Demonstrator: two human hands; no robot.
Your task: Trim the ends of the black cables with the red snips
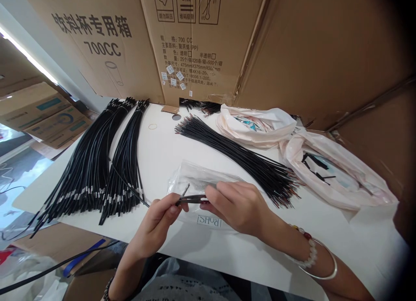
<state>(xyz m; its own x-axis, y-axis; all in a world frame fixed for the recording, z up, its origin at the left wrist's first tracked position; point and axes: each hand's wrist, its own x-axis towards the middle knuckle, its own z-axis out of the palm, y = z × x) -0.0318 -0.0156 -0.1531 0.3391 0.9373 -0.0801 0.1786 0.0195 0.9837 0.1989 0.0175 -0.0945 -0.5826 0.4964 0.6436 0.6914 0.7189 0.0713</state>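
My left hand (159, 220) is closed in a pinch on a black cable (130, 186), which runs from my fingers up left across a bundle. A thin silver-grey tip (186, 189) sticks up just past my left fingertips. In my closed right hand (238, 205) are dark pliers (193, 199), with a bit of red at the grip. Their jaws point left and reach my left fingertips; whether they bite on the cable end is hidden. Under both hands lies a clear plastic bag (191, 171) with printed letters.
Black cable bundles with silver-grey bands (87, 162) lie at left. Another bundle, with coppery ends (234, 153), crosses the white table (159, 145). Pale plastic bags (260, 136) with small parts stand at right. Tall cardboard boxes (201, 40) wall off the back.
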